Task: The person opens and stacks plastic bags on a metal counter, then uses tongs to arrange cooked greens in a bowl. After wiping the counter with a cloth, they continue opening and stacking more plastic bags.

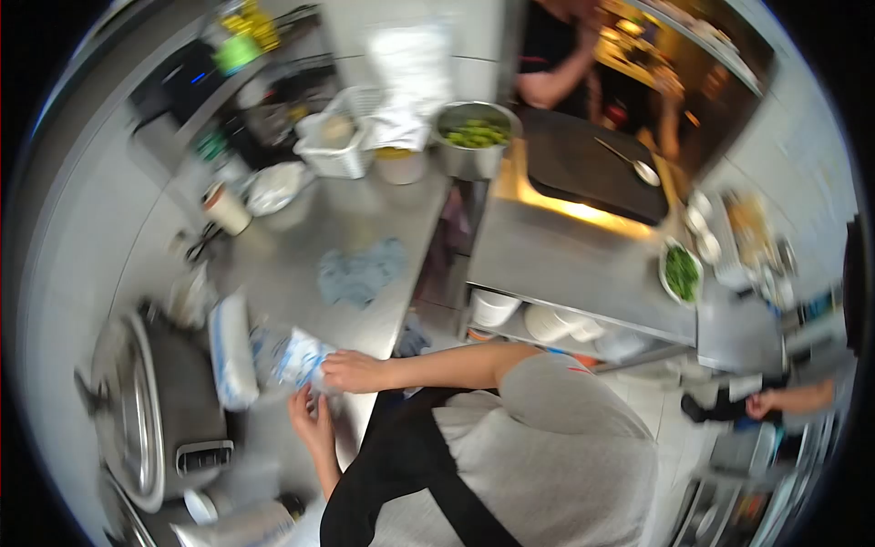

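A clear plastic bag with blue and white print (299, 357) is at the metal counter's near side. My right hand (354, 372) has its fingers closed on the bag's right edge. Just below, my left hand (312, 417) is raised with its fingertips pinched at the bag's lower edge. The bag's contents are blurred. Left of it lies a white plastic-wrapped pack (233, 351) with blue print.
A large lidded grey cooker (164, 410) stands at the left. A blue-grey cloth (363, 272) lies on the counter. Further back are a white basket (342, 159) and a pot of green vegetables (472, 150). Other people (556, 77) stand beyond the hatch; another person's hand (758, 404) shows at right.
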{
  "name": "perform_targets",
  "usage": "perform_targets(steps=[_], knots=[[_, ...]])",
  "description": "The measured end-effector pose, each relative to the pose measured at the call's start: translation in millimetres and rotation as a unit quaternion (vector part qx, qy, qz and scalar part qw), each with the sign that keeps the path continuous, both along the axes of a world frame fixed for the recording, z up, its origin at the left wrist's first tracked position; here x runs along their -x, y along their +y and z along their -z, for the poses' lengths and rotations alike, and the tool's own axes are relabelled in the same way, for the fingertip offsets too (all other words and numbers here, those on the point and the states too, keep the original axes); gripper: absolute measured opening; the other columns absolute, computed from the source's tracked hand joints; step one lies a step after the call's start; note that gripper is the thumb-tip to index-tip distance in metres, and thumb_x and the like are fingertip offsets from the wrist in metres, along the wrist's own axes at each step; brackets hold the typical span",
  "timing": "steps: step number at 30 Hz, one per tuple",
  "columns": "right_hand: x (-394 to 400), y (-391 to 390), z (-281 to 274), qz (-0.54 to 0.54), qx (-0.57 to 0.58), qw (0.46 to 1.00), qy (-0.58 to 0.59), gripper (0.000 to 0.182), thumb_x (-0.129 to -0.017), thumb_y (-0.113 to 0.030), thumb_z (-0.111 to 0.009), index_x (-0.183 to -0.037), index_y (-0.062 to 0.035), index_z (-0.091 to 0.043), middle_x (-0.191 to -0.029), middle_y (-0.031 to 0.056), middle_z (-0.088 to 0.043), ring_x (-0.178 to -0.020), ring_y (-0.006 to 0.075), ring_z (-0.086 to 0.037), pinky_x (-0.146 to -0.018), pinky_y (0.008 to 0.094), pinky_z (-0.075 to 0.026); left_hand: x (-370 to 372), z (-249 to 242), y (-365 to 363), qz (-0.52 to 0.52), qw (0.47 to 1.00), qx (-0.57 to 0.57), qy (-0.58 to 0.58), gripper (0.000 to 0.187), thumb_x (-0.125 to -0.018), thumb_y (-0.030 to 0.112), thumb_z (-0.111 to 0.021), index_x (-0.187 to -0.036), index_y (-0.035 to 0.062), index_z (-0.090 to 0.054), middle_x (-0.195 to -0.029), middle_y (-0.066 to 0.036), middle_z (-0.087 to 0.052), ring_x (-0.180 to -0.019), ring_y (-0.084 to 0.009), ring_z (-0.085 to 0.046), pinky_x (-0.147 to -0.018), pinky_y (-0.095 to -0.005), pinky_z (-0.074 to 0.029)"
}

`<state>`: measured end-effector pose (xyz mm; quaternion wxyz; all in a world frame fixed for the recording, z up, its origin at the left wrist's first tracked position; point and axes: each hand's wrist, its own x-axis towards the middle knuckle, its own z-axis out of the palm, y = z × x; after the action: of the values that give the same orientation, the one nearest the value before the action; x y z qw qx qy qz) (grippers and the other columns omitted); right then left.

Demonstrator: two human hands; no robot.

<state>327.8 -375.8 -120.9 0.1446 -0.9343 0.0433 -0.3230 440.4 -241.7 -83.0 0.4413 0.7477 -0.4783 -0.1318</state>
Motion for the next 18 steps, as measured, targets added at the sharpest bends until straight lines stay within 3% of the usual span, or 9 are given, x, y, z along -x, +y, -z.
perform_targets(steps=[5,6,10,11,12,13,14,16,18], knots=[[54.0,-7.6,-31.4,0.067,-0.158,0.985,-0.027,0.015,-0.075,-0.018,-0.055,-0.074,-0.0039,-0.059,-0.080,0.0101,-0.053,-0.078,0.0274,-0.056,-0.068,0.0407,-0.046,12.5,33.3,0.4,0.073,0.997,0.017,-0.021,0.040,-0.077,0.010,-0.061,-0.116,0.0026,-0.051,-0.121,-0.019,-0.041,-0.111,-0.0333,-0.043,-0.089,-0.0389,-0.038],[78.4,-12.5,-37.2,0.143,-0.226,0.962,-0.051,0.017,-0.077,-0.020,-0.055,-0.076,-0.0035,-0.060,-0.080,0.0120,-0.055,-0.078,0.0288,-0.057,-0.069,0.0411,-0.046,13.5,36.9,0.3,0.082,0.996,0.023,-0.028,0.041,-0.078,0.010,-0.060,-0.117,0.0026,-0.050,-0.124,-0.021,-0.038,-0.115,-0.0349,-0.039,-0.094,-0.0407,-0.034],[205.6,-31.6,-39.8,0.415,-0.342,0.817,-0.206,0.023,-0.085,-0.022,-0.049,-0.083,-0.0020,-0.060,-0.079,0.0164,-0.060,-0.077,0.0328,-0.058,-0.067,0.0411,-0.046,10.4,39.7,-4.2,0.086,0.994,0.020,-0.063,0.039,-0.079,0.011,-0.058,-0.116,0.0015,-0.051,-0.125,-0.021,-0.037,-0.115,-0.0347,-0.038,-0.097,-0.0417,-0.031],[249.5,-48.6,11.1,0.437,-0.354,0.772,-0.295,0.023,-0.088,-0.022,-0.046,-0.084,-0.0022,-0.058,-0.075,0.0127,-0.059,-0.071,0.0272,-0.058,-0.064,0.0378,-0.045,11.7,37.7,-4.0,0.097,0.993,0.022,-0.061,0.039,-0.079,0.011,-0.058,-0.116,0.0015,-0.051,-0.125,-0.021,-0.037,-0.115,-0.0347,-0.038,-0.097,-0.0417,-0.031],[297.0,-30.8,-16.9,0.498,-0.405,0.710,-0.289,0.017,-0.088,-0.018,-0.048,-0.083,-0.0023,-0.055,-0.070,0.0077,-0.057,-0.067,0.0180,-0.055,-0.061,0.0323,-0.045,13.6,35.2,-4.2,0.096,0.993,0.022,-0.059,0.039,-0.079,0.012,-0.058,-0.116,0.0015,-0.051,-0.125,-0.021,-0.037,-0.115,-0.0349,-0.038,-0.097,-0.0422,-0.031],[330.9,-19.6,-34.0,0.584,-0.347,0.654,-0.332,0.010,-0.086,-0.011,-0.049,-0.082,-0.0028,-0.053,-0.068,0.0030,-0.054,-0.066,0.0118,-0.052,-0.059,0.0281,-0.044,14.2,35.3,-5.3,0.094,0.994,0.023,-0.056,0.039,-0.079,0.013,-0.058,-0.116,0.0015,-0.051,-0.125,-0.021,-0.037,-0.115,-0.0350,-0.038,-0.097,-0.0426,-0.031],[379.2,-16.4,-23.6,0.589,-0.272,0.645,-0.404,0.008,-0.086,-0.007,-0.047,-0.090,-0.0072,-0.054,-0.066,0.0006,-0.052,-0.059,0.0090,-0.048,-0.052,0.0235,-0.041,12.1,39.3,-5.5,0.096,0.992,0.035,-0.067,0.039,-0.079,0.014,-0.058,-0.116,0.0018,-0.051,-0.125,-0.020,-0.037,-0.116,-0.0353,-0.038,-0.097,-0.0429,-0.030],[453.7,16.9,-50.3,0.729,-0.048,0.579,-0.362,0.011,-0.088,-0.011,-0.047,-0.093,-0.0040,-0.054,-0.081,0.0063,-0.053,-0.070,0.0186,-0.052,-0.064,0.0299,-0.044,13.2,39.4,-5.5,0.092,0.994,0.024,-0.049,0.039,-0.079,0.015,-0.058,-0.116,0.0018,-0.051,-0.125,-0.020,-0.037,-0.116,-0.0350,-0.037,-0.097,-0.0431,-0.030],[526.1,43.0,-56.9,0.806,0.050,0.459,-0.370,0.017,-0.088,-0.014,-0.046,-0.095,0.0000,-0.052,-0.083,0.0117,-0.052,-0.081,0.0227,-0.051,-0.076,0.0316,-0.041,16.9,36.2,-2.3,0.068,0.997,0.002,-0.036,0.040,-0.079,0.017,-0.058,-0.116,0.0022,-0.051,-0.129,-0.019,-0.034,-0.118,-0.0343,-0.036,-0.097,-0.0428,-0.030]])
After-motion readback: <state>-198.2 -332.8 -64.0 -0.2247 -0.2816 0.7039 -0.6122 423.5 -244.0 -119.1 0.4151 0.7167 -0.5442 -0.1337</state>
